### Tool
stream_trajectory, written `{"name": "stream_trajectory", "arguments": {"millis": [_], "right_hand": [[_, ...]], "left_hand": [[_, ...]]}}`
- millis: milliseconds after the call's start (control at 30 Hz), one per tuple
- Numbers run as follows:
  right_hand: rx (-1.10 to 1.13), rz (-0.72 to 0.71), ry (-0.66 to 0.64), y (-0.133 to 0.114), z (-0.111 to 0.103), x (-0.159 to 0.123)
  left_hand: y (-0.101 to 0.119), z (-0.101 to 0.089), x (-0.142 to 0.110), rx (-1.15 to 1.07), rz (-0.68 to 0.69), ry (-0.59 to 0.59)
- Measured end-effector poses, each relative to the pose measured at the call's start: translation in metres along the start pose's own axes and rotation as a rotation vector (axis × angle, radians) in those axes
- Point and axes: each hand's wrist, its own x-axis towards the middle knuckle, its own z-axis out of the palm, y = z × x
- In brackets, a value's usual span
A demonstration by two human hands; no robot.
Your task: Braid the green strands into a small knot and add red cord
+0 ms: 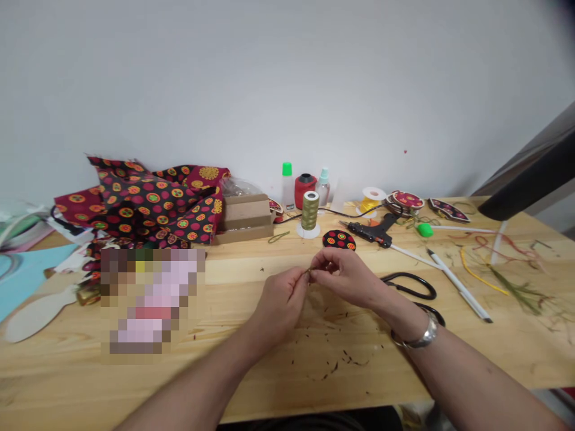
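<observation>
Left hand (282,302) and right hand (344,278) each pinched a short olive strand (308,272) above the table (341,383), fingertips nearly touching. Risk: a slackened pinch could drop it among the loose clippings (345,356). Black-handled scissors (406,275) lay nearby; glue gun (368,233) beyond.

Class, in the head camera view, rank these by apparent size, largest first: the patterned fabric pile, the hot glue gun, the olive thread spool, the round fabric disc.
1. patterned fabric pile
2. hot glue gun
3. olive thread spool and round fabric disc: these look alike, so unranked.
</observation>
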Motion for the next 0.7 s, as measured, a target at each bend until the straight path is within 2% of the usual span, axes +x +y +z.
{"name": "stream_trajectory", "arguments": {"millis": [167, 367, 567, 700], "right_hand": [[0.069, 0.018, 0.009, 0.0007, 0.0006, 0.0008], [0.080, 0.012, 0.084, -0.0010, 0.0012, 0.0025], [-0.097, -0.079, 0.175, 0.0008, 0.0029, 0.0009], [-0.054, -0.054, 0.100, 0.0000, 0.0002, 0.0010]], "left_hand": [[-0.0030, 0.0001, -0.0003, 0.023, -0.032, 0.001], [-0.0038, -0.0003, 0.0011, 0.046, -0.040, -0.013], [-0.0019, -0.0015, 0.0017, 0.055, -0.033, 0.012], [-0.0009, -0.0033, 0.0011, 0.038, -0.073, 0.018]]}}
